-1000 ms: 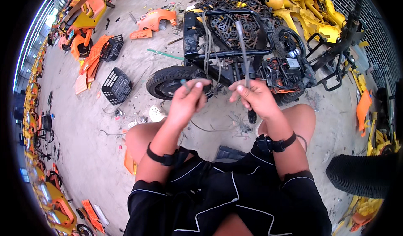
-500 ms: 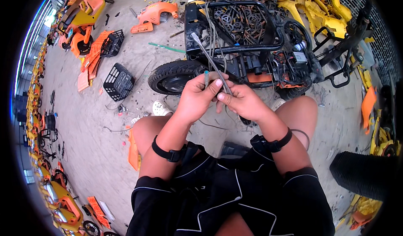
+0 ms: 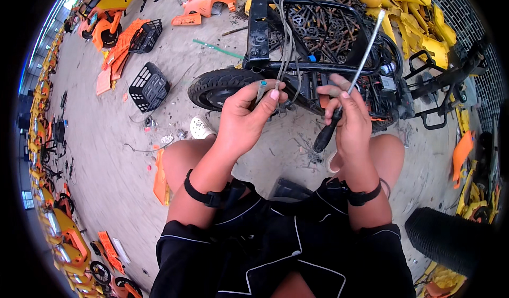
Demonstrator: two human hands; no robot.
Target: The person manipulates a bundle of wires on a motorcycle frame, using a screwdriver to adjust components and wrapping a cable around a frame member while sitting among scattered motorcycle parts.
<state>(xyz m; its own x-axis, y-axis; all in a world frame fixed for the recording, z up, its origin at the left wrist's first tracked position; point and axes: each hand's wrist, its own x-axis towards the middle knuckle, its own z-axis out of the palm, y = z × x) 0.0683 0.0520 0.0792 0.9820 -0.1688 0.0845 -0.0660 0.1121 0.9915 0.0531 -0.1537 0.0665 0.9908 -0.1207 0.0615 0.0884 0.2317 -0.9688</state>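
Observation:
My left hand [image 3: 248, 115] is closed on a grey cable [image 3: 287, 48], whose connector end [image 3: 262, 90] with a teal tip stands up beside the thumb. The cable runs up from the fingers over the black frame. In my right hand [image 3: 352, 122] is a screwdriver [image 3: 368, 51], its black handle pointing down toward me and its metal shaft slanting up to the right. A stripped black scooter frame [image 3: 313, 66] lies just beyond both hands, with its tyre [image 3: 204, 88] at the left and exposed wiring at the right.
Chains and sprockets [image 3: 334, 30] are heaped behind the frame's bars. Yellow body panels [image 3: 419, 27] pile up at the far right. Toward the left lie a black basket [image 3: 150, 87], a green strip [image 3: 217, 48] and orange panels [image 3: 209, 2]. A black ribbed object [image 3: 442, 239] stands at the near right.
My hands have moved apart. The right one has swung the screwdriver away to the right, its tip now up and right, while the left keeps hold of the cable.

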